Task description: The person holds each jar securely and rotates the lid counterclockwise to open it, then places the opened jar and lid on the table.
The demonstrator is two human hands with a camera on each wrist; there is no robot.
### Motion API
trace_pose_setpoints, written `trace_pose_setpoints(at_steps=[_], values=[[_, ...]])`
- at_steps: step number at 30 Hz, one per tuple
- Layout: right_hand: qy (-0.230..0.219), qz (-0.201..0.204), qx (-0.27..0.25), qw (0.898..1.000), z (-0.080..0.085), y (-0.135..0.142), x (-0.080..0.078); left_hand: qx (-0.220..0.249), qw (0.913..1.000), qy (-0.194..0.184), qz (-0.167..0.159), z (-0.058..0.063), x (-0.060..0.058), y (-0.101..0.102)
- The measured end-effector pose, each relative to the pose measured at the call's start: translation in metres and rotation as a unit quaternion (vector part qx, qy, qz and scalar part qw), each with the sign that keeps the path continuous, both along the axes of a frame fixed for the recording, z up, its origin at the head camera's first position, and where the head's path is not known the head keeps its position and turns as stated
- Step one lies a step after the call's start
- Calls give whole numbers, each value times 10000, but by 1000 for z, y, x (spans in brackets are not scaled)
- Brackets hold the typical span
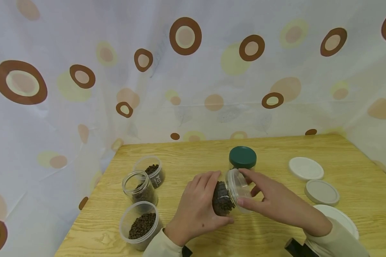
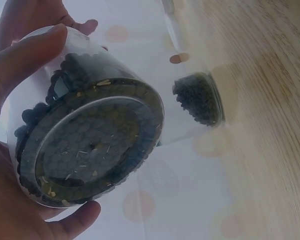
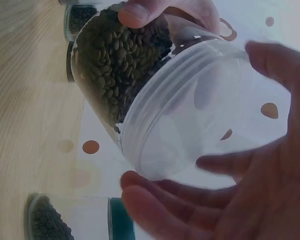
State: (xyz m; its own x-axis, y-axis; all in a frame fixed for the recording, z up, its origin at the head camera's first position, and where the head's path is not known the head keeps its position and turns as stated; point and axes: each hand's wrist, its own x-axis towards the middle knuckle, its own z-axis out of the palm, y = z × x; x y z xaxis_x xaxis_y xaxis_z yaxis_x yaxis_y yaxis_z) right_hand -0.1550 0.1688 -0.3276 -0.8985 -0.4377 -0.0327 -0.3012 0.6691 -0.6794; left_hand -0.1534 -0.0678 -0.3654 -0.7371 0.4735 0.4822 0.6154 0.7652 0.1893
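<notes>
My left hand (image 1: pixel 196 207) grips a clear jar (image 1: pixel 222 200) partly filled with dark coffee beans. The jar is held tilted above the table, its covered end toward the right and its base facing the left wrist camera. A translucent lid (image 1: pixel 239 185) covers that end. Thumb and fingers of my right hand (image 1: pixel 275 201) hold the lid by its rim, the palm away from its top. The right wrist view shows the beans (image 3: pixel 115 65) gathered toward the base. Just behind the hands stands a jar with a green lid (image 1: pixel 242 156), with beans inside.
On the left stand three uncovered containers with beans: a tub with printed lettering (image 1: pixel 157 177), a clear jar (image 1: pixel 151 195) and a wider tub (image 1: pixel 144 242). On the right lie a white lid (image 1: pixel 305 168), a greyish lid (image 1: pixel 322 192) and another white lid (image 1: pixel 344 219). A patterned curtain (image 1: pixel 212 78) encloses the wooden table.
</notes>
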Motion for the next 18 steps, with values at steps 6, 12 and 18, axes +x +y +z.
trace_pose_setpoints(at_steps=[6,12,18], values=[[1130,701,-250,9908,-4,5,3,142,9999,43,-73,0,0,-2],[1480,916,-351,9841,-5,8,2,240,9996,58,-130,0,-1,-3],[1633,936,-229,9819,-6,8,3,288,9995,22,-120,0,-2,-4]])
